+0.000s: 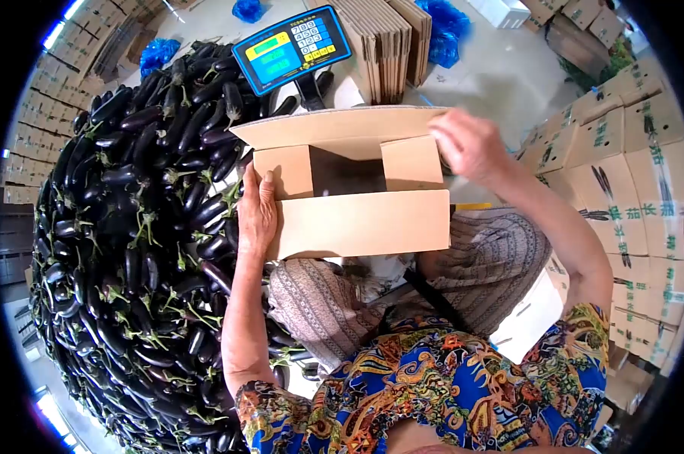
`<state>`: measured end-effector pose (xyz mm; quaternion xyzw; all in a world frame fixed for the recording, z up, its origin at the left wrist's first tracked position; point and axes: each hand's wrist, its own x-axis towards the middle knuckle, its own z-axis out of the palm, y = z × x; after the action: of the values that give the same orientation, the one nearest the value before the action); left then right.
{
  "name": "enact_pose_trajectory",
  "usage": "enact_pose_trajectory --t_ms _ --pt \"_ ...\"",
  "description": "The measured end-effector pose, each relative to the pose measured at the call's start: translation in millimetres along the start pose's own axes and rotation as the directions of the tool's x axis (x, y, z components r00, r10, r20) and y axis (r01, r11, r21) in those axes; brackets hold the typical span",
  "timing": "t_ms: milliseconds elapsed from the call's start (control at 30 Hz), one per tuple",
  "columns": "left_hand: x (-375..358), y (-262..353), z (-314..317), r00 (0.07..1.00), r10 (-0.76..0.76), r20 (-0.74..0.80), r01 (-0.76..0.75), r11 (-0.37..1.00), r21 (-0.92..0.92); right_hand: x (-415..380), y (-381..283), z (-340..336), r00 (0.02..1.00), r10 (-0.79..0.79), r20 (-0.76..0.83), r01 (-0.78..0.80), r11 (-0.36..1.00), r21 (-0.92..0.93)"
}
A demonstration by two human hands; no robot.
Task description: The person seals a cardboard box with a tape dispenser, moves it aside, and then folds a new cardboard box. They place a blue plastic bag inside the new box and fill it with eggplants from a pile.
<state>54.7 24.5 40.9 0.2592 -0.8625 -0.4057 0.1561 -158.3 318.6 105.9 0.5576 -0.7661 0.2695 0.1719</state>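
An upright cardboard box [359,225] is in front of me, its flaps spread and its dark inside partly visible. My left hand [258,208] lies against the box's left side, thumb up near the rim and fingers pressed along the wall. At the upper right corner, my right hand [470,145] pinches the end of the long far flap [342,123]. Just beyond the box stands a blue scale display [292,50]. A large heap of dark eggplants [137,257] reaches close to my left hand and forearm.
Flattened cardboard sheets [372,45] stand behind the box, beside a blue plastic bag [448,32]. Printed cartons [622,181] are stacked along the right, and more cartons [54,113] line the far left. My bent legs [319,306] are below the box.
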Motion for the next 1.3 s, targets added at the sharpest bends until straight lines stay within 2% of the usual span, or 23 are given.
enact_pose_trajectory --t_ms 33,100,200,300,333,367,400,467,567,700,733,767,833,933,1033,1067,1167,1233,1267,1300 --pt "1.3 -1.3 -0.3 1.0 0.016 0.009 -0.016 1.0 0.006 -3.2 3.0 -13.0 0.982 0.18 0.055 -0.176 0.982 -0.061" --pt "5.2 -5.6 1.4 1.0 -0.011 0.018 0.01 1.0 0.026 -19.2 19.4 -10.6 0.923 0.357 0.143 -0.34 0.932 -0.125" --pt "6.3 -2.5 2.5 1.0 0.018 0.012 -0.018 0.999 -0.03 -39.9 36.4 28.0 0.953 0.269 0.139 -0.263 0.963 -0.061" --pt "3.1 1.1 -1.5 1.0 -0.015 0.022 0.016 0.999 -0.036 -36.8 42.3 13.3 0.826 0.206 0.525 -0.18 0.978 -0.102" --pt "1.9 2.1 -2.3 0.999 -0.03 0.02 0.03 0.999 -0.017 -35.4 43.9 6.2 0.902 0.151 0.404 -0.163 0.987 -0.003" --pt "1.7 2.7 -0.1 0.999 -0.044 0.019 0.044 0.999 -0.004 -32.1 46.2 -7.2 0.874 0.259 0.412 -0.297 0.954 0.03" --pt "3.5 -3.8 1.8 0.999 -0.027 0.026 0.029 0.996 -0.081 -23.7 44.0 -27.5 0.828 0.365 0.425 -0.427 0.902 0.057" --pt "3.6 -7.2 3.6 1.0 -0.006 0.019 0.008 0.996 -0.091 -22.7 53.0 -46.0 0.696 0.525 0.49 -0.624 0.78 0.05" --pt "4.9 -0.6 0.8 0.999 -0.027 0.037 0.031 0.995 -0.096 -14.5 56.5 -33.7 0.89 0.407 0.206 -0.438 0.888 0.138" --pt "1.8 4.8 -0.2 0.999 -0.04 0.018 0.04 0.999 -0.032 8.8 57.1 0.7 0.871 0.264 0.414 -0.355 0.921 0.159" --pt "1.4 3.6 0.6 0.999 -0.033 0.007 0.033 0.998 -0.048 28.6 37.1 -13.5 0.576 0.355 0.736 -0.613 0.783 0.102" --pt "1.6 3.4 0.4 0.999 -0.035 0.013 0.036 0.997 -0.064 18.9 51.4 1.4 0.55 0.296 0.781 -0.587 0.802 0.109" --pt "1.0 1.4 -0.9 0.998 -0.049 0.026 0.051 0.994 -0.093 28.8 40.9 0.1 0.391 0.381 0.838 -0.68 0.733 -0.016" --pt "1.4 -1.5 0.0 0.998 -0.064 0.025 0.066 0.993 -0.093 10.9 46.2 1.8 0.312 0.411 0.857 -0.802 0.597 0.006" --pt "4.9 -2.5 3.4 0.996 -0.084 0.035 0.088 0.989 -0.117 -0.7 48.7 -0.7 0.304 0.424 0.853 -0.934 0.309 0.179" --pt "5.1 -4.5 4.4 0.996 -0.087 0.035 0.091 0.989 -0.118 -1.3 46.9 -1.3 0.381 0.414 0.827 -0.918 0.275 0.285" --pt "1.7 1.2 0.9 0.995 -0.097 0.02 0.098 0.99 -0.098 19.6 50.5 -4.7 0.444 0.534 0.719 -0.853 0.499 0.155" --pt "1.6 -3.5 1.8 0.997 -0.072 0.011 0.072 0.991 -0.112 35.7 62.0 -9.4 0.697 0.557 0.45 -0.714 0.596 0.368" --pt "1.5 -2.7 0.8 0.997 -0.07 0.015 0.071 0.992 -0.101 47.3 68.4 -16.0 0.796 0.469 0.383 -0.597 0.712 0.368" --pt "2.2 -5.4 2.1 0.998 -0.069 0.008 0.07 0.992 -0.108 56.7 57.6 -18.1 0.83 0.414 0.373 -0.521 0.813 0.258"
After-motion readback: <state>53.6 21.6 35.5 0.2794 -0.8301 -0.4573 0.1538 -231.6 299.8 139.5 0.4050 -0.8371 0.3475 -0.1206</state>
